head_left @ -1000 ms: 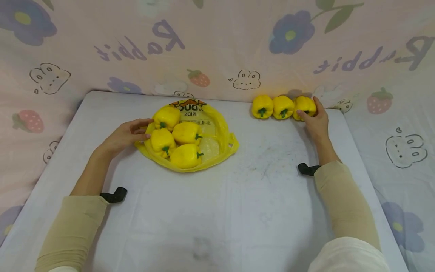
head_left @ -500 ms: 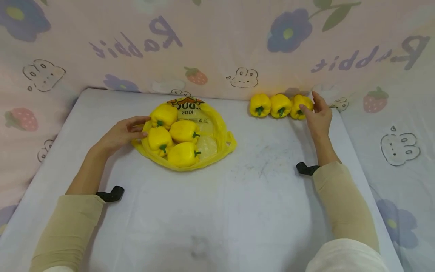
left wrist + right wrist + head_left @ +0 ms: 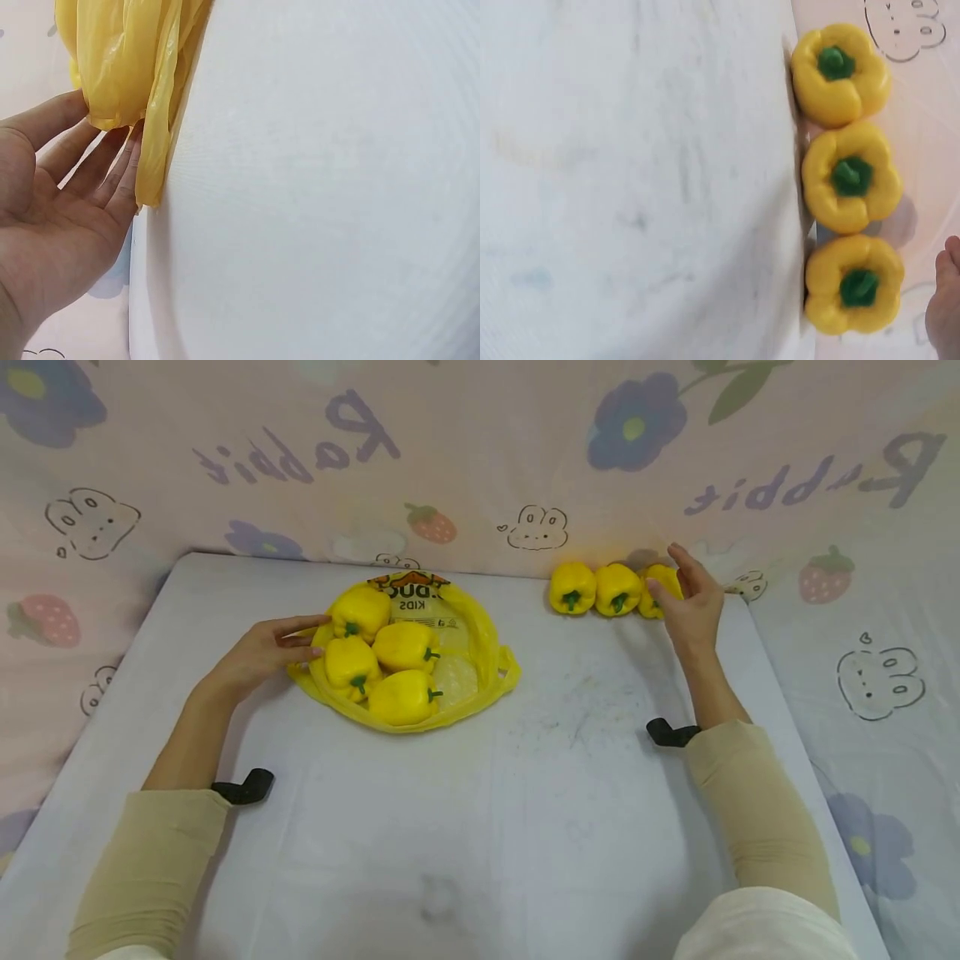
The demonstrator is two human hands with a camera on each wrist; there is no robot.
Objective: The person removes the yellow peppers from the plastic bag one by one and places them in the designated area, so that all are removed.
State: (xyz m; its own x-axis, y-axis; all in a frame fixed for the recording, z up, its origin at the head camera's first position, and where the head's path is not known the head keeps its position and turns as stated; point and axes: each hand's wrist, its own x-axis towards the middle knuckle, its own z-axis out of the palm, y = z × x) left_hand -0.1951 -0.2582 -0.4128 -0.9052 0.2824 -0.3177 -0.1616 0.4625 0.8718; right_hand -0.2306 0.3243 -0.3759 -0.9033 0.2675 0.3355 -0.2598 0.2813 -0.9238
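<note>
A yellow plastic bag (image 3: 487, 639) lies spread wide on the table, with several yellow bell peppers (image 3: 405, 697) inside. My left hand (image 3: 262, 656) is at its left side, relaxed fingers extended and their tips touching the gathered plastic (image 3: 120, 64) in the left wrist view. At the table's back right, three yellow bell peppers stand in a row: left (image 3: 573, 587), middle (image 3: 618, 589) and right (image 3: 657, 585). My right hand (image 3: 696, 610) is beside the right one, partly covering it in the head view, thumb and fingers spread with nothing between them. Green stems face me.
The white table (image 3: 480, 827) has grey smudges in front of the pepper row. A patterned cloth (image 3: 465, 452) hangs right behind the table's back edge. Black camera mounts (image 3: 251, 787) stick out from both wrists.
My right hand has come off the rightmost pepper, its fingers opening and lifting up. The pepper stays in the row. My left hand remains at the bag. The head view shifts slightly.
</note>
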